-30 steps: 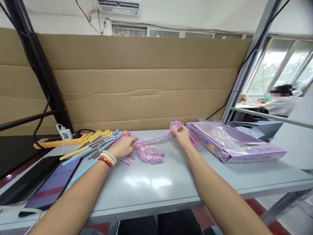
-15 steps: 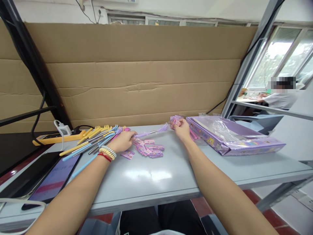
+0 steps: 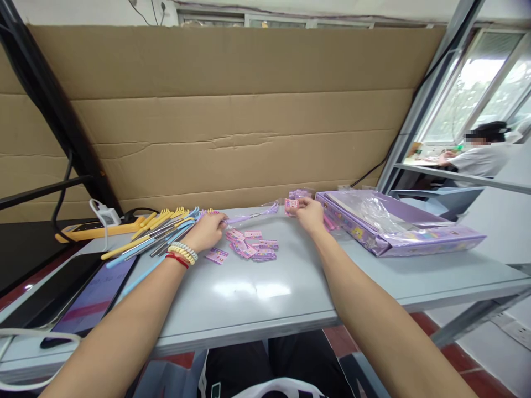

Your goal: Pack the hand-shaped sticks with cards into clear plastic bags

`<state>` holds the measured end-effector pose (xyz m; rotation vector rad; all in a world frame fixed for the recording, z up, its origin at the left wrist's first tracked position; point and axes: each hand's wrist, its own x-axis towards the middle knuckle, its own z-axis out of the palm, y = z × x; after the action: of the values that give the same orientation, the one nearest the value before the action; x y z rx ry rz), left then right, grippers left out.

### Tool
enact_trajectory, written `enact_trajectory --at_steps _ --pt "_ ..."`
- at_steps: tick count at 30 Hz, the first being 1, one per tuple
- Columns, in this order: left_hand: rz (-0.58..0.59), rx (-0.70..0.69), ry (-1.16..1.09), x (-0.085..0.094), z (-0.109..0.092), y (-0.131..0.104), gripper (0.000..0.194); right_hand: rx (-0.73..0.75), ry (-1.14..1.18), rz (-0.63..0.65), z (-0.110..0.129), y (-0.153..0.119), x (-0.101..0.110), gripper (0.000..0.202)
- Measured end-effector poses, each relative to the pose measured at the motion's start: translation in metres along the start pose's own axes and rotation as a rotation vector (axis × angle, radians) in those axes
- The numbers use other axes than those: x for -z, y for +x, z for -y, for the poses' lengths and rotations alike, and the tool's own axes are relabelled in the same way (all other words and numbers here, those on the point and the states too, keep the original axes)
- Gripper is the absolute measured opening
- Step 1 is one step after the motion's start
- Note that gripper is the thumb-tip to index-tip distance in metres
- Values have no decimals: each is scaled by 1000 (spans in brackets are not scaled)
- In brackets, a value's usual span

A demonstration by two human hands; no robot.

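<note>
My left hand [image 3: 207, 231] is closed on the handle end of a purple back scratcher [image 3: 249, 215], whose clawed head points right. Clear film seems to surround its head. In my right hand [image 3: 310, 214], a small pink printed card [image 3: 291, 207] is pinched between thumb and fingers, just right of that head. More such cards [image 3: 299, 194] lie right behind the hand. Between my arms, a loose pile of pink and purple cards [image 3: 249, 247] is spread on the table. Yellow, blue and pink back scratchers [image 3: 166, 235] lie heaped beside my left hand, partly hidden by it.
A purple box [image 3: 431, 246] with clear plastic bags in it stands at the right. Phone-like dark devices [image 3: 95, 293], a yellow device [image 3: 89, 234] and a white charger [image 3: 108, 217] lie at the left. Cardboard [image 3: 249, 116] walls the back of the table [image 3: 249, 315]. Another person sits far right.
My right hand has drawn the single card out to the left, apart from the other cards, which now rest behind it. My left hand still holds the back scratcher. The view has tilted slightly.
</note>
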<state>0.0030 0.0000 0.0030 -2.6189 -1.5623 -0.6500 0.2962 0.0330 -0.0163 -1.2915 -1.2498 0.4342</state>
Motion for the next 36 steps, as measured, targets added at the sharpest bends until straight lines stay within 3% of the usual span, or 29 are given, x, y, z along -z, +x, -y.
enact_trajectory --at_steps 3,5,8,13,17,21,25,29,33,36 --pt "8 -32 -22 -1 -1 -1 28 -90 106 -1 6 -5 0 40" --pt "5 -30 -24 -1 -1 -1 28 -58 108 13 8 -7 0 41" --pt "5 -10 -11 0 0 -1 29 -16 136 60 5 -6 -2 34" --pt "1 12 -8 -1 1 -1 29 -91 234 118 -4 -6 -13 12" --pt "22 23 -8 -4 -3 -1 30 -74 -16 42 -4 -11 -22 13" --pt "15 44 20 -3 -3 -1 30 -35 -181 9 -2 -13 -19 39" --pt "14 55 56 -1 -1 -1 32 -34 -485 140 -5 -14 -9 59" --pt "21 69 70 -2 0 0 33 -74 -763 295 -5 -16 -9 55" --pt "20 60 68 -5 -1 0 32 -148 -829 446 -1 -16 -12 47" --pt "31 59 61 -5 -2 -1 31 -149 -778 488 2 -16 -11 45"
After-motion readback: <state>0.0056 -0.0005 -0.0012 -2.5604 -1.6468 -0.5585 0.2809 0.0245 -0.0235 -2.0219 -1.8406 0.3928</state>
